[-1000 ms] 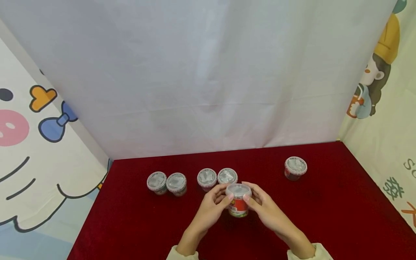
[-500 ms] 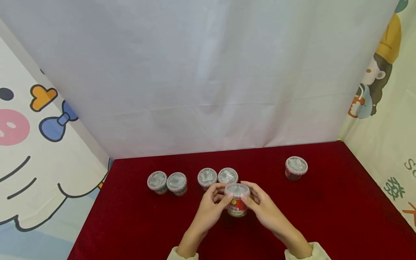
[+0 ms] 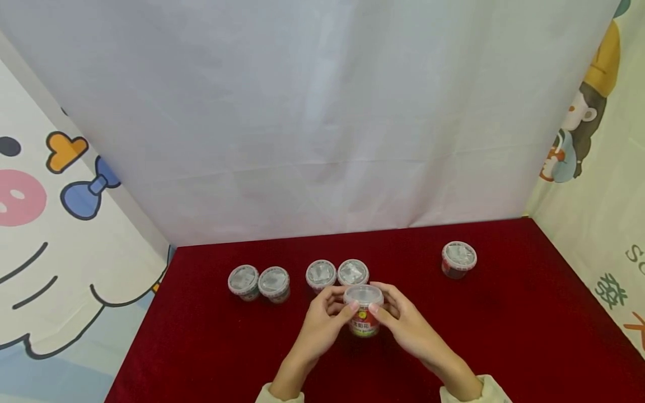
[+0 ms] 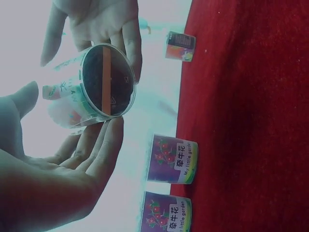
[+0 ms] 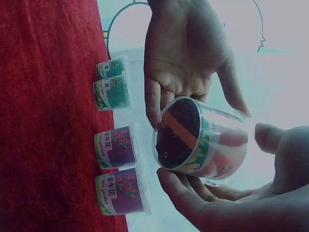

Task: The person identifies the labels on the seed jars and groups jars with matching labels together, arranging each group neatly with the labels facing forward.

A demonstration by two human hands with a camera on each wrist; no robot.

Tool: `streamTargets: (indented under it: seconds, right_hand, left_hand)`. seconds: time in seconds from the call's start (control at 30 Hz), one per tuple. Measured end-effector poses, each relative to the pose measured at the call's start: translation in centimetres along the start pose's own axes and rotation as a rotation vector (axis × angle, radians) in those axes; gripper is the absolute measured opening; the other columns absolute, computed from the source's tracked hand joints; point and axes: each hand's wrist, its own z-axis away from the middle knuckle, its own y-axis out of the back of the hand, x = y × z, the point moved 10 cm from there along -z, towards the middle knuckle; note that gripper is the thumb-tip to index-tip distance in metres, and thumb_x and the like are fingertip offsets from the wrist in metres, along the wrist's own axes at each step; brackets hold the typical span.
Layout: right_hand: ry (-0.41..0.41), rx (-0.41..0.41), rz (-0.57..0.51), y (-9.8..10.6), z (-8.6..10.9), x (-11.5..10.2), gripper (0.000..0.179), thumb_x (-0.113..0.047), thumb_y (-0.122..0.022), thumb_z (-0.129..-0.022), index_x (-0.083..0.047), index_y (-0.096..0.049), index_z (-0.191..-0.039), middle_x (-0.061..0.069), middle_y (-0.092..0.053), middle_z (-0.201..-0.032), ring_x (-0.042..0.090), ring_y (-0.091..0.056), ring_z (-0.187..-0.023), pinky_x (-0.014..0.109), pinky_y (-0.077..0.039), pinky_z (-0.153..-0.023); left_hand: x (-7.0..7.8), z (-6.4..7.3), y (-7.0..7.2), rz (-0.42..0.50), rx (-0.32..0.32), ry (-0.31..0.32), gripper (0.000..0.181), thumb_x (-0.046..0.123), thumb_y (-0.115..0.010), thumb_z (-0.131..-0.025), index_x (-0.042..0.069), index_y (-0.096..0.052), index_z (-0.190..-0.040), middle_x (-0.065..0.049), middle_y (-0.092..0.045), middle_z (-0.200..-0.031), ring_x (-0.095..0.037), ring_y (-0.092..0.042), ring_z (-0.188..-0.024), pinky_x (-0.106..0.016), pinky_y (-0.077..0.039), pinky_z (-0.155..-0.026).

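Observation:
Both hands hold a clear plastic seed-growing cup [image 3: 364,324] with a lid and a red label showing a yellow flower. My left hand [image 3: 318,324] grips its left side and my right hand [image 3: 410,324] its right side, thumbs in front, fingers behind. The cup is raised off the table. From below, the wrist views show its dark base with an orange strip [image 4: 106,79]. Just behind the hands stand two purple-labelled cups, one on the left [image 3: 321,274] and one on the right [image 3: 353,272], the latter partly hidden.
Two green-labelled cups stand side by side further left, an outer cup [image 3: 244,281] and an inner cup [image 3: 274,284]. A single lidded cup [image 3: 458,259] stands at the back right. Red cloth [image 3: 201,347] covers the table; a pale curtain [image 3: 322,140] hangs behind it.
The held cup has turned, bringing the yellow flower and lettering round to the front. Cup and hands have shifted slightly left. The standing cups stay put.

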Motion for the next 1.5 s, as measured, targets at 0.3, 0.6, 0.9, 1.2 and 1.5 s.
streamTargets:
  seconds: [0.3, 0.6, 0.9, 1.2, 1.5]
  right_hand:
    - [0.046, -0.079, 0.02, -1.4, -0.3, -0.4, 0.056, -0.025, -0.055, -0.112, 0.0, -0.035, -0.159, 0.027, -0.044, -0.159, 0.043, -0.044, -0.148, 0.055, -0.044, -0.115]
    - [0.042, -0.118, 0.015, -2.8, -0.8, -0.4, 0.059, -0.027, -0.055, -0.113, 0.0, -0.033, -0.161, 0.028, -0.043, -0.16, 0.044, -0.044, -0.148, 0.059, -0.042, -0.116]
    - [0.08, -0.165, 0.021, -4.9, -1.9, -0.7, 0.057, -0.025, -0.055, -0.112, 0.003, -0.035, -0.158, 0.028, -0.048, -0.156, 0.043, -0.052, -0.141, 0.054, -0.046, -0.113]
    - [0.116, -0.223, 0.034, -8.4, -3.2, -1.3, 0.058, -0.026, -0.056, -0.112, 0.005, -0.037, -0.157, 0.025, -0.053, -0.149, 0.042, -0.056, -0.136, 0.05, -0.052, -0.107]
    - [0.118, -0.263, 0.04, -12.3, -4.6, -1.1, 0.053, -0.021, -0.058, -0.111, 0.004, -0.041, -0.155, 0.022, -0.057, -0.143, 0.042, -0.059, -0.132, 0.051, -0.054, -0.104]
  left_hand:
    - [-0.3, 0.7, 0.8, -0.04, -0.028, 0.02, 0.05, 0.027, -0.067, -0.106, 0.0, -0.054, -0.146, -0.017, -0.069, -0.13, -0.022, -0.068, -0.111, -0.031, -0.056, -0.089]
    - [-0.3, 1.3, 2.5, -0.048, 0.009, 0.027, 0.048, 0.025, -0.07, -0.105, -0.003, -0.057, -0.142, -0.017, -0.07, -0.123, -0.019, -0.069, -0.103, -0.027, -0.057, -0.085]
    - [-0.7, 2.0, 4.9, -0.067, -0.025, 0.049, 0.047, 0.022, -0.069, -0.105, -0.003, -0.054, -0.143, -0.019, -0.068, -0.127, -0.022, -0.068, -0.109, -0.027, -0.059, -0.088]
    - [-0.7, 3.6, 8.8, -0.093, -0.032, 0.079, 0.051, 0.02, -0.069, -0.105, -0.006, -0.051, -0.145, -0.021, -0.065, -0.131, -0.022, -0.066, -0.113, -0.031, -0.059, -0.092]
    - [-2.0, 5.0, 12.8, -0.121, -0.033, 0.135, 0.053, 0.02, -0.069, -0.105, -0.006, -0.05, -0.146, -0.022, -0.062, -0.139, -0.021, -0.065, -0.118, -0.033, -0.06, -0.093]
